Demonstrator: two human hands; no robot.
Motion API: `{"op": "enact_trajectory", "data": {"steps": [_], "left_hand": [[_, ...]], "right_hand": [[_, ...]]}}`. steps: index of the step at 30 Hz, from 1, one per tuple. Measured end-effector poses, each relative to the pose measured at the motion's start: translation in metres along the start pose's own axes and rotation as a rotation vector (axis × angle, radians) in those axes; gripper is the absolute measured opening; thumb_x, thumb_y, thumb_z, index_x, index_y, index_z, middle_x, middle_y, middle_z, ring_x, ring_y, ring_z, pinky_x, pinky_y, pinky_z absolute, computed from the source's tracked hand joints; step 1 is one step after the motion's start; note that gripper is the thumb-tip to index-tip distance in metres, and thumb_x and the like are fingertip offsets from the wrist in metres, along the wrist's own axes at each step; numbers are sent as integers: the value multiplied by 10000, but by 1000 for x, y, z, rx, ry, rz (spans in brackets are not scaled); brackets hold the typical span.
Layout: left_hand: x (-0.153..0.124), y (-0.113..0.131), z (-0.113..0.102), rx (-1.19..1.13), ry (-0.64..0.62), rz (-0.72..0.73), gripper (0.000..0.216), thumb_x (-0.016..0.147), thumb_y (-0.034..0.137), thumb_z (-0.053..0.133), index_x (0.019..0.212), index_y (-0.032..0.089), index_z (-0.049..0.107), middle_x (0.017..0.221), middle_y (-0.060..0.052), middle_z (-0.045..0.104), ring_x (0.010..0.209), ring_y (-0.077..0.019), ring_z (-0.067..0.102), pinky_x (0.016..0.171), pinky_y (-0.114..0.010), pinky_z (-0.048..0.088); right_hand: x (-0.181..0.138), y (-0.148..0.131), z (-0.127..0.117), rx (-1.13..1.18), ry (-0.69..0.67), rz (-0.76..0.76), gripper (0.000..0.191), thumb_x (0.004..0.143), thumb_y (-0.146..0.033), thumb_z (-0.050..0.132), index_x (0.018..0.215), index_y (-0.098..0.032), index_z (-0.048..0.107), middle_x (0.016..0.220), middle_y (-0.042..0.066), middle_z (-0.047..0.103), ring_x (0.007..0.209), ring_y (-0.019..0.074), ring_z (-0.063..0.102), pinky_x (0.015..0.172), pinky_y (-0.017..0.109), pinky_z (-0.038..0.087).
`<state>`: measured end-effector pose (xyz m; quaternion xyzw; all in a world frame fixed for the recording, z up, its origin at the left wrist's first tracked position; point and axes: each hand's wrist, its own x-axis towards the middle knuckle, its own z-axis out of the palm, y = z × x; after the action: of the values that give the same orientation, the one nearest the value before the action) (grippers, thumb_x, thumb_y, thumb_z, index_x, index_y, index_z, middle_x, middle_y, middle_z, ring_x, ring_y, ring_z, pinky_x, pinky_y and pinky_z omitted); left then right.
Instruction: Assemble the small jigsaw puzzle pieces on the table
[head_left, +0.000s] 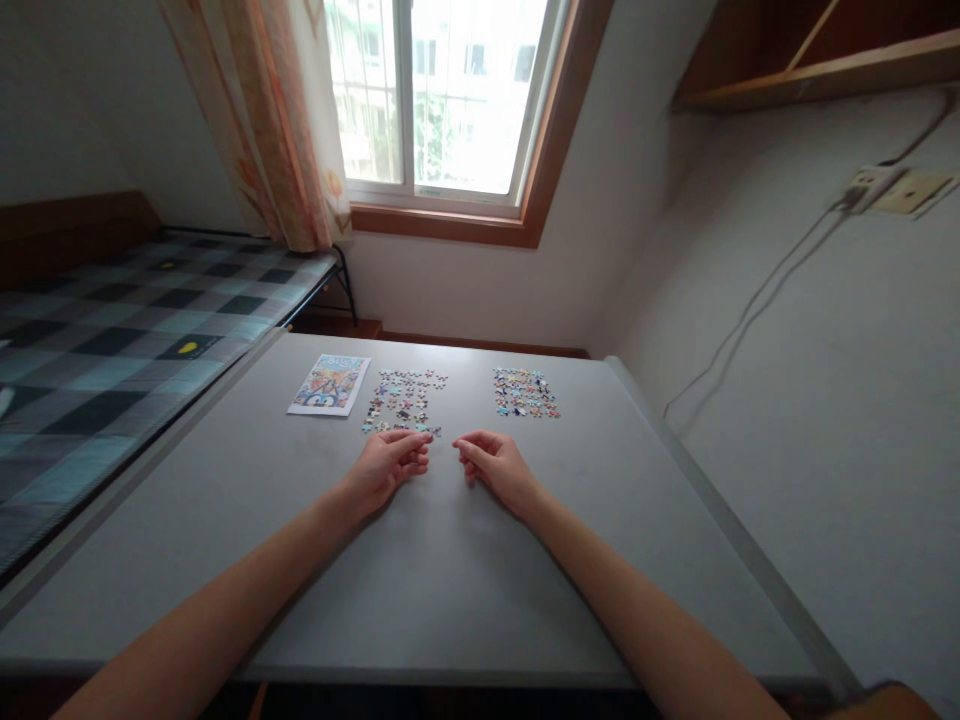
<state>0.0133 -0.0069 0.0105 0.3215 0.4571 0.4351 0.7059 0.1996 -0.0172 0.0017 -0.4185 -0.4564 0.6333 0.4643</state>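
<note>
My left hand [391, 462] is closed in a pinch, with a small jigsaw puzzle piece [436, 432] at its fingertips. A short gap to the right, my right hand [491, 465] is also pinched, thumb against index finger; whatever it may hold is too small to make out. Just beyond my left hand lies a group of loose puzzle pieces [403, 413] in rough rows. Another group of pieces [522, 391] is laid out farther to the right, past my right hand. At the left rests a printed picture sheet [330, 385] with a colourful cartoon design.
Everything lies on a grey table [442, 600] with raised side edges. A bed [150, 330] with a checked cover stands to the left, beside a curtain [277, 120] and a window. On the right wall are a cable [739, 325], a socket and a shelf [825, 80].
</note>
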Motion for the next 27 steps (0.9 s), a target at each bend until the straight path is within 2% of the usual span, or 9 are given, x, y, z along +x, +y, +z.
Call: {"op": "enact_trajectory", "data": {"steps": [5,12,15,19,24,27], "left_hand": [[-5,-5,5,86,-88,-12,258,615,306,783,726,109,658,607,-13,613,498,-67,558,487,-178,497],[-9,-6,8,173,-113,8,282,618,355,775,714,113,665,603,-13,610,484,-71,556,473,-185,491],[-11,-5,10,246,-124,66,295,632,382,760,718,118,658,608,-11,608,492,-91,574,482,-213,510],[-13,-3,12,376,-119,195,327,648,413,738,791,129,659,639,-14,620,518,-130,609,511,-274,545],[-12,0,10,415,-97,241,318,658,424,719,727,123,643,611,-13,604,516,-139,610,506,-281,546],[-9,6,5,409,-55,258,317,653,425,714,711,123,636,602,-14,607,517,-138,606,521,-285,547]], "right_hand": [[-1,1,0,-104,-19,-35,340,668,-472,704,779,-153,663,595,-16,575,484,69,479,445,199,393],[-3,-3,1,-164,-22,-37,289,659,-428,709,741,-156,656,580,-22,577,474,71,468,458,207,374],[-4,-4,2,-168,-14,-33,274,664,-413,703,731,-154,641,570,-28,565,470,70,458,455,206,359],[-3,-4,1,-190,-26,-26,275,662,-413,700,714,-154,625,554,-35,548,466,68,441,459,206,341],[4,-9,5,-233,-44,-69,281,668,-417,691,719,-149,625,564,-29,553,492,76,445,487,214,344],[21,-16,15,-257,-36,-144,277,698,-421,661,740,-149,626,593,-19,565,529,86,468,523,222,371]]}}
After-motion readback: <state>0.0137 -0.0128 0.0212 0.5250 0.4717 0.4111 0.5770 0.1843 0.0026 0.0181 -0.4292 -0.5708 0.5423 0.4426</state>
